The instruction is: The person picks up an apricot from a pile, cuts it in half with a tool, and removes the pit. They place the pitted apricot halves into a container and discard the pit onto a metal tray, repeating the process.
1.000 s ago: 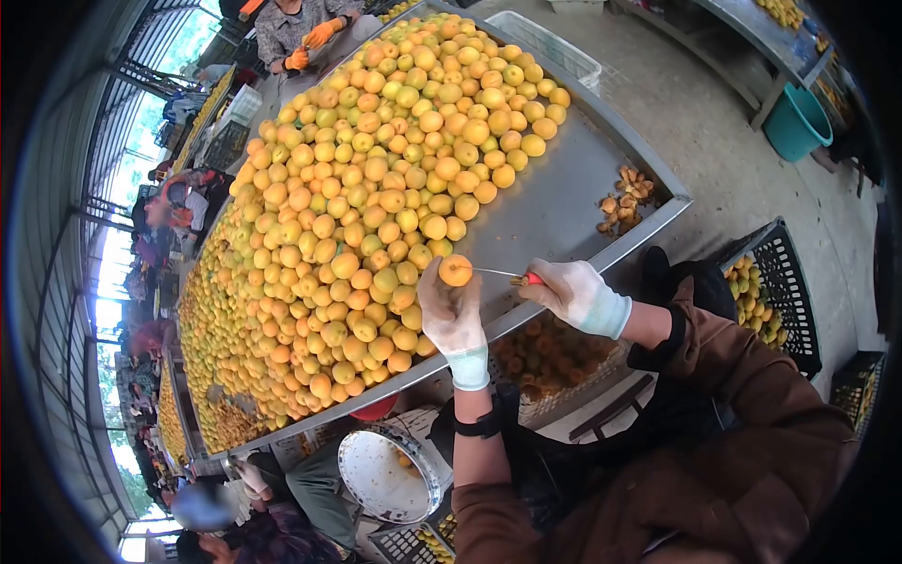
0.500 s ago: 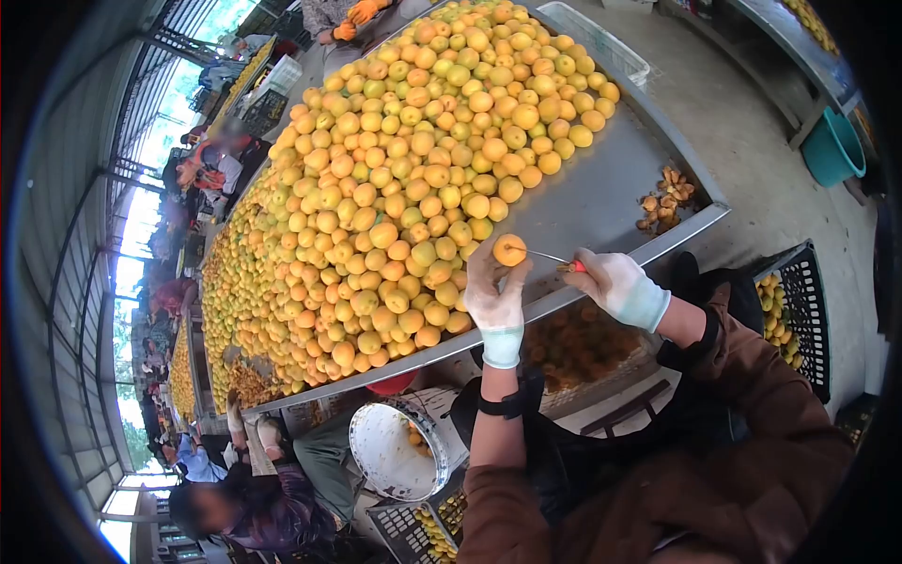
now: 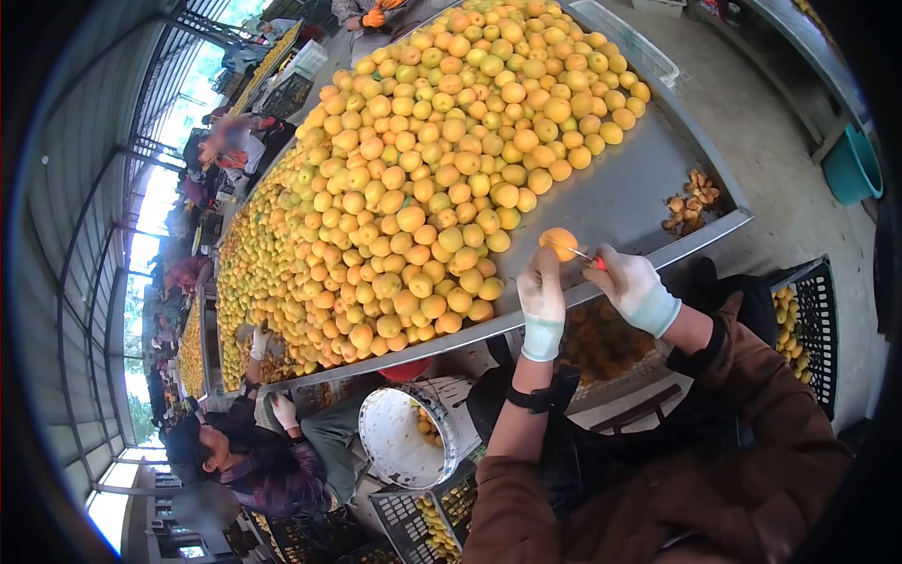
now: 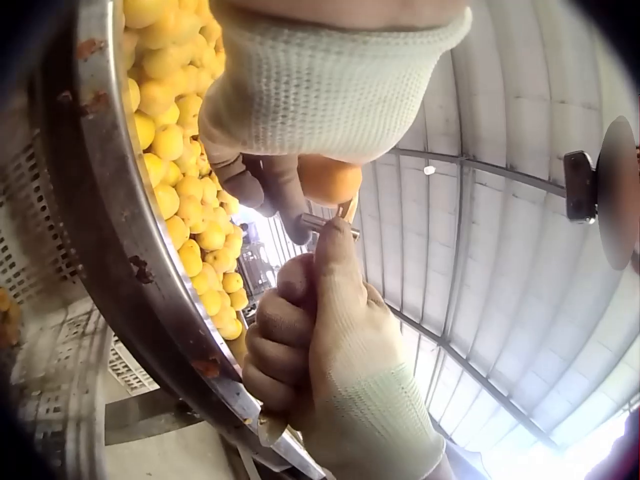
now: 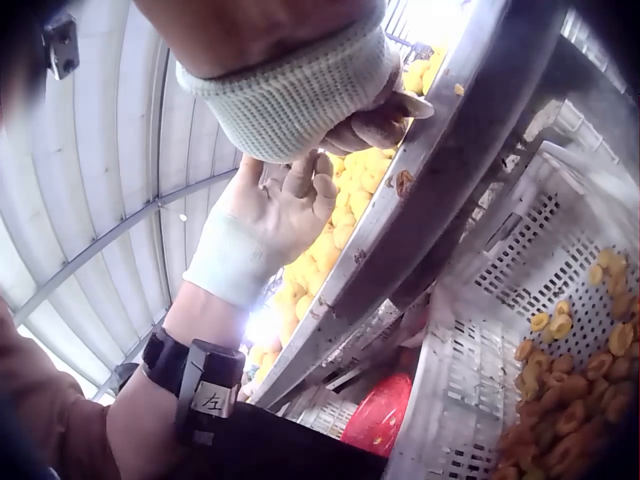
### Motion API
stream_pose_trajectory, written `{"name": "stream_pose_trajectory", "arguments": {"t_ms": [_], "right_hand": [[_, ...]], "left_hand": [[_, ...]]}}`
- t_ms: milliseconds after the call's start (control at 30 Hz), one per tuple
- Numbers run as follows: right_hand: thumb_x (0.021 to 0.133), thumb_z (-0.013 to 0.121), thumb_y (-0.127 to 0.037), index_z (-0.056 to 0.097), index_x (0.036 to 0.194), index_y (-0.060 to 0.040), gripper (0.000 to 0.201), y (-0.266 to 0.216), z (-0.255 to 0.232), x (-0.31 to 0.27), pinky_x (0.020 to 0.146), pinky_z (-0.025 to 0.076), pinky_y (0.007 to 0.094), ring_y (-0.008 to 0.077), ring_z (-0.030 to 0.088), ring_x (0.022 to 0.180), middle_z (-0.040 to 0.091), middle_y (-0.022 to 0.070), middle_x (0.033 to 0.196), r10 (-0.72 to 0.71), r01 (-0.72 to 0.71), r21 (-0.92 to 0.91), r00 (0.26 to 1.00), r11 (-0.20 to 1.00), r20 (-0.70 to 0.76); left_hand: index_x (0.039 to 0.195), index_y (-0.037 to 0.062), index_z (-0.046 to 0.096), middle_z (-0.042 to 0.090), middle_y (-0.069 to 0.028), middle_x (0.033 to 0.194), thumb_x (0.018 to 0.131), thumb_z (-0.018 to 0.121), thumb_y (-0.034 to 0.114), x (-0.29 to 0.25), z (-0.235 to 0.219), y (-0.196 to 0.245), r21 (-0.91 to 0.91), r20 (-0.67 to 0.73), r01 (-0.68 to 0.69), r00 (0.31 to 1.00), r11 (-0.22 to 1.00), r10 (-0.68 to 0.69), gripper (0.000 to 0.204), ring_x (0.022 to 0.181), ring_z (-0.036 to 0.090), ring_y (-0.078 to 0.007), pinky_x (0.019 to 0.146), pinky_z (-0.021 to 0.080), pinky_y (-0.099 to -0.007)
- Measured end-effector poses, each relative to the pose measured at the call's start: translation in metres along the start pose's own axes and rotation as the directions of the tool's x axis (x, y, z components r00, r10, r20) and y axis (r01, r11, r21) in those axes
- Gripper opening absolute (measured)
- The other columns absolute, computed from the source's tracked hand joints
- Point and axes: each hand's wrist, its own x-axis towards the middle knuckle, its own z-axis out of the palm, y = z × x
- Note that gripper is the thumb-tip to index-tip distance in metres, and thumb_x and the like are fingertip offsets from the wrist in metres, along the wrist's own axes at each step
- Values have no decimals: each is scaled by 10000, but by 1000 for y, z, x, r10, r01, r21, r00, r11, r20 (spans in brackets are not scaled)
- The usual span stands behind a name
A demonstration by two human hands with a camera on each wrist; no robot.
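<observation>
My gloved left hand grips an orange-yellow apricot at its fingertips, over the front edge of the metal table. In the left wrist view the apricot shows below the glove cuff. My gloved right hand holds a thin metal-bladed tool with a red handle, its fingers curled round it. The blade meets the right side of the apricot. The right thumb lies close to the fruit in the left wrist view. A pale flat end of the tool sticks out of the right fist.
A large heap of apricots covers much of the metal table. A small pile of brownish pieces lies at its right corner. Below are a crate of halved fruit and a white bucket. Another person works at left.
My right hand has come nearer to the apricot, and less of the blade shows between them. The head view has shifted. The person at left has reached an arm to the heap.
</observation>
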Motion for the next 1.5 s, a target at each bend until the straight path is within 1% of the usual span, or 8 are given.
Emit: {"name": "stream_pose_trajectory", "arguments": {"t_ms": [333, 933, 1067, 1133, 1233, 1300, 1400, 1500], "right_hand": [[940, 602, -213, 491, 898, -17, 229, -6, -1, 0, 552, 424, 475, 449, 563, 684, 536, 223, 656, 2, 3, 82, 998, 997, -63], [951, 586, -261, 532, 924, -16, 253, 2, 8, -2, 566, 439, 486, 453, 573, 688, 570, 223, 678, 43, -42, 21, 999, 999, -31], [969, 554, -267, 567, 933, -5, 264, 9, 11, -1, 567, 434, 473, 467, 555, 674, 565, 219, 672, -44, 51, 202, 998, 978, -35], [993, 517, -296, 596, 938, 1, 311, 14, 9, -1, 519, 410, 403, 358, 553, 537, 549, 140, 595, -39, 25, 381, 999, 924, 28], [1012, 480, -408, 553, 904, -75, 358, 1, -5, -5, 434, 268, 218, 25, 371, 489, 417, -85, 613, 190, -453, 656, 881, 604, 433], [1015, 481, -389, 533, 844, -91, 348, -5, -8, -3, 437, 267, 225, 39, 362, 492, 395, -85, 599, 208, -529, 684, 842, 502, 498], [987, 526, -374, 615, 927, -52, 340, 8, -9, -1, 460, 285, 230, 31, 374, 508, 403, -92, 600, 134, -529, 723, 837, 445, 530], [973, 547, -353, 613, 904, -35, 333, 1, -32, 4, 476, 314, 242, 44, 408, 526, 408, -77, 606, 158, -514, 619, 829, 594, 536]], "left_hand": [[1274, -19, 508, 613, -119, 1178, 843, 696, 41, 4, 13, 1, -50, -61, -60, 997, 997, 57, 474, 1015, 605, -168, 903, 487, -308], [946, -30, 607, 667, -108, 785, 886, 623, 177, 2, 17, 11, 181, -85, 34, 996, 983, -18, 216, 685, 617, -150, 649, 491, -298], [986, -16, 585, 647, -159, 787, 902, 603, 219, 4, 15, -1, 201, -19, -111, 993, 973, 118, 250, 683, 638, -294, 629, 496, -373], [973, -16, 580, 650, -172, 796, 910, 583, 215, 3, 12, -6, 228, 24, -166, 986, 959, 165, 239, 705, 647, -326, 631, 497, -389], [954, -11, 581, 642, -190, 787, 917, 548, 154, 4, 12, -5, 262, 45, -183, 983, 948, 178, 173, 732, 645, -342, 616, 493, -395], [1023, -22, 572, 646, -197, 905, 922, 531, 118, 7, 7, -8, 420, 119, -349, 936, 838, 331, 178, 735, 650, -307, 628, 509, -385], [1163, -53, 546, 633, -160, 955, 948, 441, 119, 3, 10, 11, 217, 87, -208, 977, 954, 194, 294, 797, 605, -246, 726, 489, -344], [1315, -44, 447, 621, -115, 1013, 953, 419, 110, 6, 4, 5, 142, 48, -162, 986, 976, 157, 394, 811, 565, -160, 747, 467, -276]]}}
